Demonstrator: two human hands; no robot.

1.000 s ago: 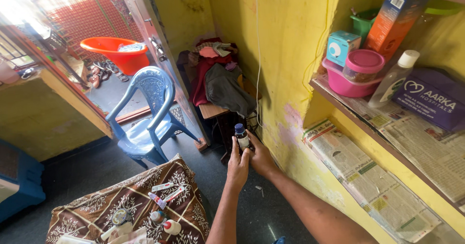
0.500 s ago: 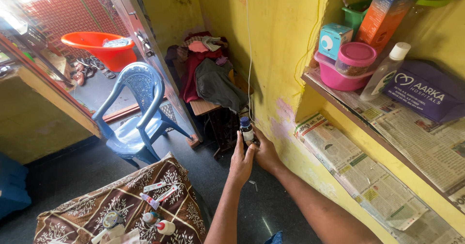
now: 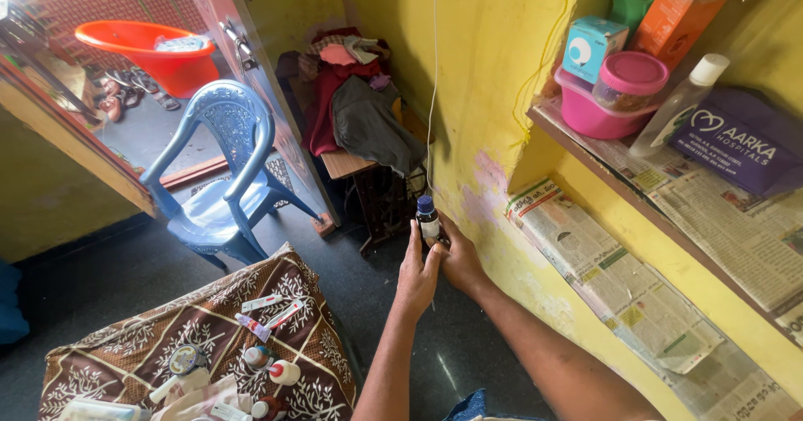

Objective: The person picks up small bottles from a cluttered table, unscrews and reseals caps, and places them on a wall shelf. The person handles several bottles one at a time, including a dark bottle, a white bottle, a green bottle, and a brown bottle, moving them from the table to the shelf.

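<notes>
Together gripping a small dark bottle (image 3: 427, 223) with blue cap: left hand (image 3: 416, 275) and right hand (image 3: 458, 260), fingers wrapped around it, near the yellow wall (image 3: 493, 95).

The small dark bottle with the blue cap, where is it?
The small dark bottle with the blue cap is mid-frame, held between both hands, near the yellow wall.

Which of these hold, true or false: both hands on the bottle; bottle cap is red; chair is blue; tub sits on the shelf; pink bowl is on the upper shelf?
1. Both hands, left hand and right hand, hold the bottle. True.
2. The bottle cap is red. False: it is blue.
3. The chair is blue. True.
4. The orange tub sits on the shelf. False: it is outside, beyond the door.
5. The pink bowl is on the upper shelf. True.
</notes>
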